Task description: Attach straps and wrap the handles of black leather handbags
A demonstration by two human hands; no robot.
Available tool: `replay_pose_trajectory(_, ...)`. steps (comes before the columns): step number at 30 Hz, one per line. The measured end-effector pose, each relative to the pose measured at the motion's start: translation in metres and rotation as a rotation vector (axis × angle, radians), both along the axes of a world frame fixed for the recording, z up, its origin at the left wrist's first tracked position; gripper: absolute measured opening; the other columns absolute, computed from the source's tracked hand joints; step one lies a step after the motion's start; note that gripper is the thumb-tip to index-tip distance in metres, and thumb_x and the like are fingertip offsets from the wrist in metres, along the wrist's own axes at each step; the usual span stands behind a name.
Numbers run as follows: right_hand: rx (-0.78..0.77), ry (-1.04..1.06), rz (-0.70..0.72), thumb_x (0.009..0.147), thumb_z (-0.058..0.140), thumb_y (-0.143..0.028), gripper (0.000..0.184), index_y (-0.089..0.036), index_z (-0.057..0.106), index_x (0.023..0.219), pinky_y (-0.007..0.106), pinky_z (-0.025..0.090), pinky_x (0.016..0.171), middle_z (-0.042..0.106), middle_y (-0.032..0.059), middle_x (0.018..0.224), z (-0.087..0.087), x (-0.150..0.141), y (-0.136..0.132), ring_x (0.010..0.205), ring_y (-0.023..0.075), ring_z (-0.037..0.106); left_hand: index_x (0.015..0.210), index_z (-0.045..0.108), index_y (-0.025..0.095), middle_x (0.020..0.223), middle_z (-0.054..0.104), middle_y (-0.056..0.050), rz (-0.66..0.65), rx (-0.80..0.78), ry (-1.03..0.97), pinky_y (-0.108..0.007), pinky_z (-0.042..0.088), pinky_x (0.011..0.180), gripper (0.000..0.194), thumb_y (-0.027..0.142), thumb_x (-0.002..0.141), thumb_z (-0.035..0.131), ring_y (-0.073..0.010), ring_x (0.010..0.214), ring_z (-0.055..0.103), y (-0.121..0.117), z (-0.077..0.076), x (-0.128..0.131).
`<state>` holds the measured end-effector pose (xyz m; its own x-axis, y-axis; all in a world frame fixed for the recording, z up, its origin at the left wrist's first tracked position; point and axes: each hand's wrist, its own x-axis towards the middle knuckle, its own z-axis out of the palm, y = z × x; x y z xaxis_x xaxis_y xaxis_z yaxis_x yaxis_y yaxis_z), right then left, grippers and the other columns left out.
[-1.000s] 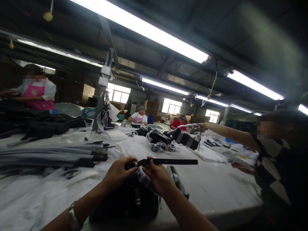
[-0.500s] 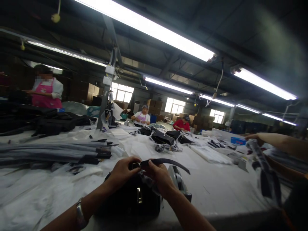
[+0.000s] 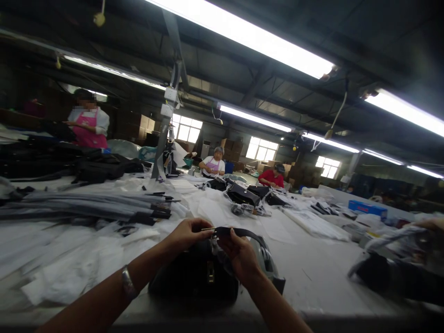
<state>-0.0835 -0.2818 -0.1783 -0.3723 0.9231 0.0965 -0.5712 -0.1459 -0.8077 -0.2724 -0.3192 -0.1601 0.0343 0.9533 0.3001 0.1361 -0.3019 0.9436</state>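
A black handbag (image 3: 192, 277) with a gold-coloured clasp stands on the table in front of me. Above it, my right hand (image 3: 241, 254) is closed on a black strap (image 3: 248, 232), thumb on top, and the strap's free end curves off to the right. Clear plastic wrap hangs under these fingers. My left hand (image 3: 187, 235) pinches a thin gold-coloured piece (image 3: 208, 229) at the strap's left end; its exact kind is too small to tell. Just right of the bag sits a grey tape dispenser (image 3: 277, 273), partly behind my right hand.
Wrapped grey straps (image 3: 86, 206) and white plastic sheets (image 3: 76, 259) lie left. More black bags (image 3: 243, 194) stand ahead. On the right, a co-worker's hand (image 3: 433, 226) is at a plastic-wrapped dark item (image 3: 378, 273). A metal post (image 3: 161, 143) rises beyond the straps.
The view has shifted, so most things sit farther right. The gold-coloured piece now shows between my left fingers and the strap end. At right, the co-worker's wrapped item has swung lower and flatter.
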Motion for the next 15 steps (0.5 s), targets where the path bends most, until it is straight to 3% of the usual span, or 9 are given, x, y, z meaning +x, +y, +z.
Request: replay_pose_trajectory(15,0.067,-0.027,-0.011,0.075,0.078,-0.033,0.019,-0.016,0.070,0.081,0.031,0.058,0.076,0.077,0.0063,0.086,-0.0006,0.0028,0.0002,0.084,0.0209,0.073,0.083,0.069,0.016,0.077,0.069,-0.001,-0.081,-0.099,-0.045,-0.024,0.043,0.067,0.028,0.037,0.067,0.078,-0.0159,0.073,0.062,-0.0006,0.0090,0.0003)
